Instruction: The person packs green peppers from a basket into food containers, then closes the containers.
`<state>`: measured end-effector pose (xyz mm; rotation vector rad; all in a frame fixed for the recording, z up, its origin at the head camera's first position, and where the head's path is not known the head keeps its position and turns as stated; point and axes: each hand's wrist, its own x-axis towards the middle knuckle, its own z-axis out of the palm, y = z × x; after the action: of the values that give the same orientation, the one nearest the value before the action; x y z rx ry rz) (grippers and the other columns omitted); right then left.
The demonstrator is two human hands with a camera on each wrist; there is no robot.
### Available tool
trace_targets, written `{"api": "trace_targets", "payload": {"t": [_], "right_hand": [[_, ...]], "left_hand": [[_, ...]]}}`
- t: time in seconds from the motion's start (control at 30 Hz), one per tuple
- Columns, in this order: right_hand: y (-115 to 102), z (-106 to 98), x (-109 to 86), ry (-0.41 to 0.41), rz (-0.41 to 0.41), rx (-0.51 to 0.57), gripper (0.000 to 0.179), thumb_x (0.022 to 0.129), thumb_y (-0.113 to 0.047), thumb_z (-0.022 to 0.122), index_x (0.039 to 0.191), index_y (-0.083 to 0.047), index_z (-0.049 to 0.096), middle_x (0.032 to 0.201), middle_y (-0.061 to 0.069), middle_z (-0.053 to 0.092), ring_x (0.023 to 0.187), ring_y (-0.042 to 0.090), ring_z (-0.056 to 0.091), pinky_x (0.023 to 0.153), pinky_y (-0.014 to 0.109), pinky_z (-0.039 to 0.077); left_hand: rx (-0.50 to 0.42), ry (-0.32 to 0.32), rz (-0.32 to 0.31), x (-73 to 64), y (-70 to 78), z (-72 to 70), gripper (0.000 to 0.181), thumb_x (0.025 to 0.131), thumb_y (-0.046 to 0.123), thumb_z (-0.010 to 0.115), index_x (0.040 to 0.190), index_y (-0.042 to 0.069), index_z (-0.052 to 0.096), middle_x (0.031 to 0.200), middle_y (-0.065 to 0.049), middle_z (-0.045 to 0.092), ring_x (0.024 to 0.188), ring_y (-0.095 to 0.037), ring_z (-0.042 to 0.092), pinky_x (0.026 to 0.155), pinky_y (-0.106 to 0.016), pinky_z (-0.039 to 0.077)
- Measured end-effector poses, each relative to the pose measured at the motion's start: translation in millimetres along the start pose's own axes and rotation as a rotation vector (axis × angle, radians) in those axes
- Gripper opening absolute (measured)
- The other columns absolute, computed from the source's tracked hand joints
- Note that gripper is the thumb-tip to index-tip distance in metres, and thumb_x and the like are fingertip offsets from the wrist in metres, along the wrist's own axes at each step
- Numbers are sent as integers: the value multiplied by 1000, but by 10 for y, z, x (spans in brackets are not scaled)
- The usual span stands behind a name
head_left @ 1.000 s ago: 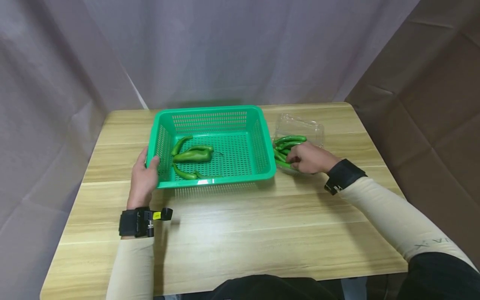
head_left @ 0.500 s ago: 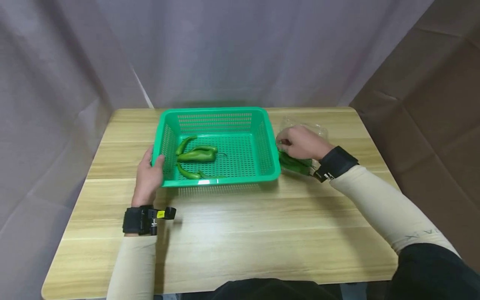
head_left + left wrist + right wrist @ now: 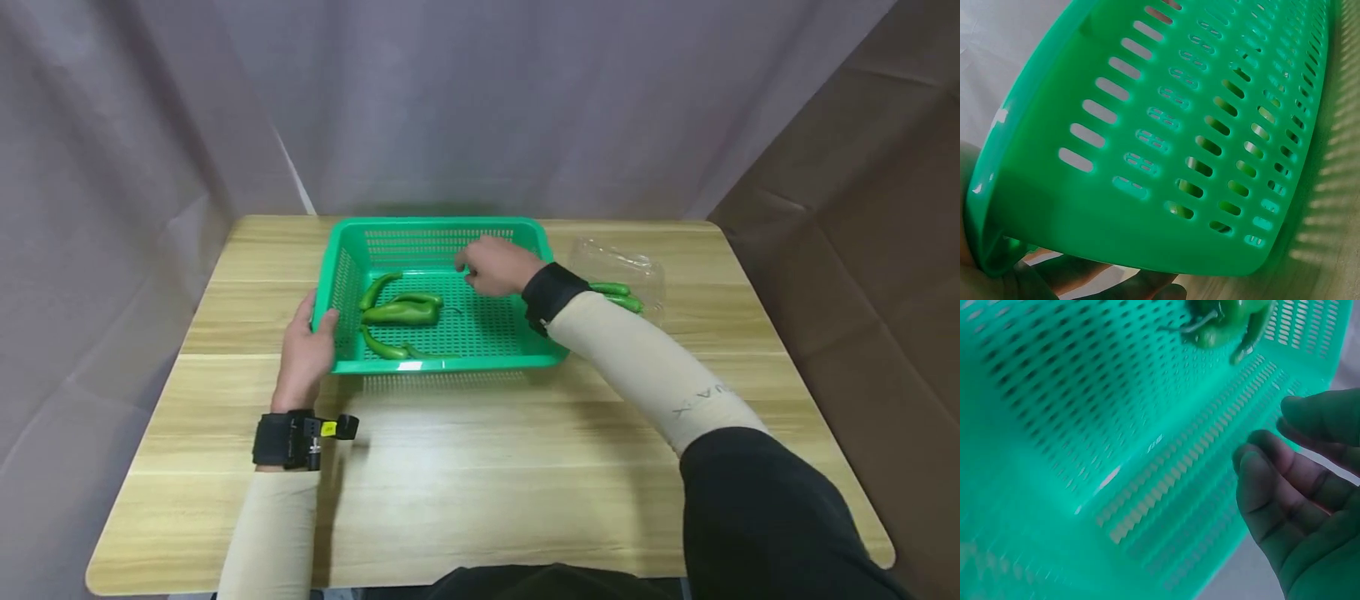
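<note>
My left hand [image 3: 304, 354] grips the left rim of the green plastic basket [image 3: 450, 364], thumb above the edge. The left wrist view shows its fingers [image 3: 1141, 286] beneath the basket's slotted wall. Over the basket's right half hovers my right hand [image 3: 497, 265], fingers loosely bent. Seen in the right wrist view, its fingertips stand apart with nothing between them. Several green chili peppers [image 3: 401, 313] lie in the basket's left half. To the right, a clear plastic box [image 3: 630, 267] holds more green peppers [image 3: 622, 302], partly hidden behind my right forearm.
A light wooden table [image 3: 450, 492] carries the basket and the box. Grey cloth [image 3: 465, 108] hangs behind its far edge and on the left, with a brown cloth [image 3: 862, 242] on the right.
My right hand has left the clear box and moved leftward over the basket. My left hand keeps its hold on the rim. The peppers in the basket look unmoved.
</note>
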<state>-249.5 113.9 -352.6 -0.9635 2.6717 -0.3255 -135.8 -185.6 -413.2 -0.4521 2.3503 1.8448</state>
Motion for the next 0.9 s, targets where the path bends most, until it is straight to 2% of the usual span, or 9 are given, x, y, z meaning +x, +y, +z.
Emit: {"api": "trace_targets", "payload": {"t": [0.07, 0.2, 0.37, 0.43, 0.53, 0.6, 0.67, 0.77, 0.9], "right_hand": [[-48, 58, 151, -36, 20, -3, 36, 105, -8, 53, 138, -5, 66, 137, 16, 69, 108, 29, 69, 106, 44, 54], [-129, 190, 392, -95, 63, -35, 40, 107, -10, 51, 146, -6, 59, 150, 14, 60, 133, 32, 61, 112, 44, 50], [-194, 401, 552, -166, 84, -78, 45, 108, -15, 54, 152, -7, 52, 156, 12, 55, 142, 31, 54, 118, 43, 46], [-221, 474, 579, -171, 79, -91, 44, 107, -12, 55, 151, -7, 55, 154, 12, 57, 140, 30, 56, 117, 42, 47], [-254, 555, 608, -163, 83, -107, 35, 104, -2, 53, 135, -7, 67, 127, 9, 69, 112, 24, 66, 99, 31, 53], [-268, 606, 635, -156, 91, -128, 28, 102, 2, 52, 120, -7, 70, 101, 5, 64, 88, 19, 56, 81, 28, 45], [-281, 653, 670, -142, 94, -152, 20, 100, 3, 52, 108, -8, 67, 86, 1, 52, 78, 18, 44, 74, 31, 38], [-290, 710, 713, -137, 99, -181, 15, 100, 0, 54, 105, -10, 65, 82, 0, 49, 75, 17, 44, 71, 30, 40], [-329, 735, 694, -125, 107, -202, 16, 100, 0, 55, 106, -9, 67, 86, 3, 58, 77, 18, 49, 74, 31, 46]], "left_hand": [[-2, 2, 8, -4, -2, 25, 60, 113, 31, 42, 168, 27, 20, 167, -15, 37, 144, -37, 46, 115, -56, 44], [-15, -2, 22, -21, -2, 80, 59, 112, 31, 43, 168, 27, 23, 167, -14, 38, 144, -36, 46, 115, -56, 44], [-15, -13, 21, -48, 7, 130, 60, 112, 31, 43, 168, 28, 20, 170, -11, 33, 148, -36, 43, 119, -56, 42], [-16, -15, 18, -62, 12, 143, 61, 112, 31, 43, 168, 28, 20, 171, -10, 32, 148, -36, 43, 118, -55, 42], [-27, -23, 12, -76, 23, 152, 60, 112, 32, 43, 168, 29, 20, 170, -10, 34, 147, -35, 44, 118, -54, 43], [-27, -23, 5, -87, 36, 151, 60, 112, 32, 43, 168, 30, 20, 168, -10, 36, 145, -34, 47, 116, -54, 44], [-25, -22, -1, -99, 48, 138, 60, 112, 33, 43, 168, 31, 20, 169, -10, 36, 144, -35, 47, 116, -55, 45], [-15, -17, -6, -117, 52, 125, 61, 112, 33, 43, 168, 30, 19, 169, -10, 35, 144, -35, 47, 115, -55, 45], [-14, -12, -5, -129, 24, 139, 60, 112, 32, 43, 168, 30, 20, 168, -11, 37, 143, -36, 48, 113, -55, 47]]}}
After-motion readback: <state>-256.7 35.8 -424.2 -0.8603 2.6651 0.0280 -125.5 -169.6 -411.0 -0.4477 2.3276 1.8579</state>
